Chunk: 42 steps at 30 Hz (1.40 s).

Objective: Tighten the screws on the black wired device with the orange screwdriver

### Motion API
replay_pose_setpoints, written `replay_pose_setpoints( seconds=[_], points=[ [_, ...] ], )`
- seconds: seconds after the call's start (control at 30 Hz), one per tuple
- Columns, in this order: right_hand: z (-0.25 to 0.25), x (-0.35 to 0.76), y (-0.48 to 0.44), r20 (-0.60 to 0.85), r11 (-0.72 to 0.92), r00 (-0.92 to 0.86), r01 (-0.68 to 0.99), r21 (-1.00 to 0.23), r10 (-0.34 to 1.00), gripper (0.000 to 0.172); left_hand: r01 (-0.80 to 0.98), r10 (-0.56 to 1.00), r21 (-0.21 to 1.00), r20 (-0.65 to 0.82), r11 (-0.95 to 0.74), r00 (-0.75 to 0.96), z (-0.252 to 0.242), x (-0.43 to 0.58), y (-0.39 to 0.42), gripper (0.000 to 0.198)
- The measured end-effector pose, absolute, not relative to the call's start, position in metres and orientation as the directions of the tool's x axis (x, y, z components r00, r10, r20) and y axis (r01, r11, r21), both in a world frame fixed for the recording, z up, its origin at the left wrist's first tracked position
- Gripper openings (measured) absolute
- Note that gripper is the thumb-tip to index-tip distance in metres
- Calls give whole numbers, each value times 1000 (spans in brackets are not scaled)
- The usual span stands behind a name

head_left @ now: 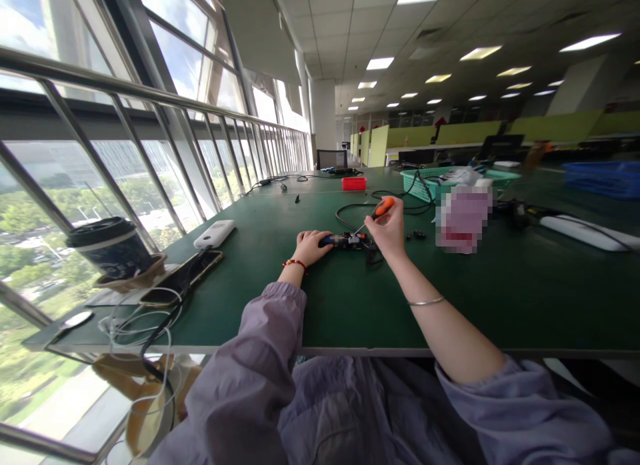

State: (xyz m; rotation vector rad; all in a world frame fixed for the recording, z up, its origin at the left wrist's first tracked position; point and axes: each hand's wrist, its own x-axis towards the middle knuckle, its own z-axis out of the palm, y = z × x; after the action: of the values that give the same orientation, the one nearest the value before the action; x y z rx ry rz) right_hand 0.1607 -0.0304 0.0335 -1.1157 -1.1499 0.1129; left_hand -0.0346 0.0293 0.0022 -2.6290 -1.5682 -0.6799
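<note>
My left hand point(310, 248) is closed round the near-left end of a small dark device point(356, 241) with blue and silvery parts, lying on the green tabletop. Its exact kind is too small to make out. In my right hand point(390, 230) is a screwdriver point(384, 206) with an orange and black handle, tilted so that its thin shaft points down and left to the device. Whether the tip sits on a screw cannot be seen. A black cable runs from behind the device, and a few small black pieces point(419, 235) lie to the right.
Left on the table point(260, 278) are a lidded cup point(113, 248), a phone point(183, 278), a white box-like gadget point(215, 234) and tangled cables. Farther back stand a red tray point(354, 184) and a green basket point(417, 185). A blue basket point(603, 180) is far right.
</note>
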Motion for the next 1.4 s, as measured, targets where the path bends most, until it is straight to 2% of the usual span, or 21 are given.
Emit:
replay_pose_setpoints(
  seconds=[0.1,0.2,0.33,0.47,0.53,0.67,0.8,0.93,0.97,1.07,1.2,1.3,1.4],
  points=[
    [34,161,-32,632,437,528,458,-774,567,48,841,841,216,363,-495,402,2,-34,29,38],
    [34,163,-31,616,385,560,484,-786,553,33,842,841,214,363,-495,402,2,-35,30,38],
    [34,163,-31,654,446,470,484,-753,593,21,843,839,204,361,-497,407,3,-35,29,39],
    [34,160,-33,648,452,451,472,-757,614,44,844,838,201,360,-498,409,3,-35,29,39],
    [34,160,-34,621,404,488,482,-777,613,47,842,837,203,363,-500,410,2,-35,29,39],
    [36,161,-34,613,356,501,517,-778,611,33,841,836,205,365,-501,409,2,-35,30,39],
    [35,158,-32,622,400,451,495,-771,640,18,842,839,206,361,-498,408,3,-35,29,39],
    [34,159,-30,615,435,487,440,-786,620,47,843,841,210,358,-495,404,4,-34,27,38],
    [34,159,-30,603,417,517,438,-796,608,48,843,842,212,358,-494,403,4,-34,27,38],
    [35,160,-32,579,365,549,456,-812,602,34,843,843,215,359,-493,401,4,-34,27,38],
    [35,159,-33,610,409,457,467,-784,647,22,840,839,213,362,-499,406,4,-35,28,38],
    [33,158,-31,651,483,413,445,-754,637,43,836,836,216,364,-505,411,3,-35,29,39],
    [32,158,-30,654,464,437,470,-751,617,44,835,839,223,361,-502,408,3,-35,28,38]
  ],
)
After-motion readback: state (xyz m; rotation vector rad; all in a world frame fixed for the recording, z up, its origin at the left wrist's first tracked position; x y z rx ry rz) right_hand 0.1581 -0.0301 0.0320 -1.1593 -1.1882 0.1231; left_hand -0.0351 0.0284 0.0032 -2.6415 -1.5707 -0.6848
